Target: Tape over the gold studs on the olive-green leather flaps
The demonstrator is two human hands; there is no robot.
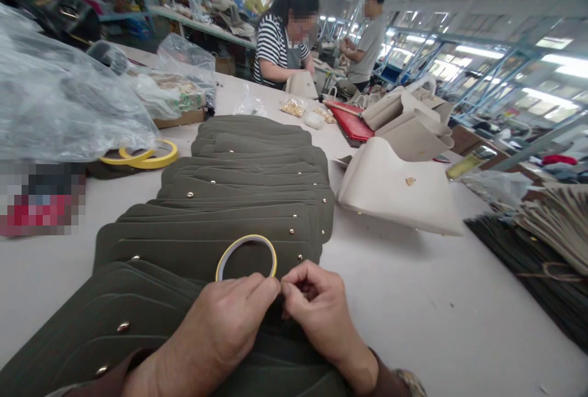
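The left hand (pixel 220 317) and the right hand (pixel 316 314) rested over the near end of a long, overlapping row of olive-green panels (pixel 202 244). Both were curled inward, with their fingertips meeting in a tight pinch. Whether they grasped anything there cannot be told, since the fingers hid the spot. Each panel carried small brass studs (pixel 123 326) along its surface. A roll of yellow-edged tape (pixel 247 237) lay flat on the panels, just beyond the hands.

The row ran up a white bench (pixel 395 299) toward a bag of gold-coloured fittings (pixel 293 108). To the right of the row stood curved beige bag pieces (pixel 395 192), and beyond them lay a red board (pixel 349 124). Further right, at the bench's edge, were stacked dark strips (pixel 519 262) with a pile of pale sheets (pixel 560 219) on top. On the left, 2 more rolls of yellow tape (pixel 154 155) lay beside clear plastic bags (pixel 59 90) and a cardboard box (pixel 179 118). Across the bench, a co-worker in a striped top (pixel 280 41) bent over a beige piece, while another in a grey T-shirt (pixel 370 35) stood further back, working with both hands.
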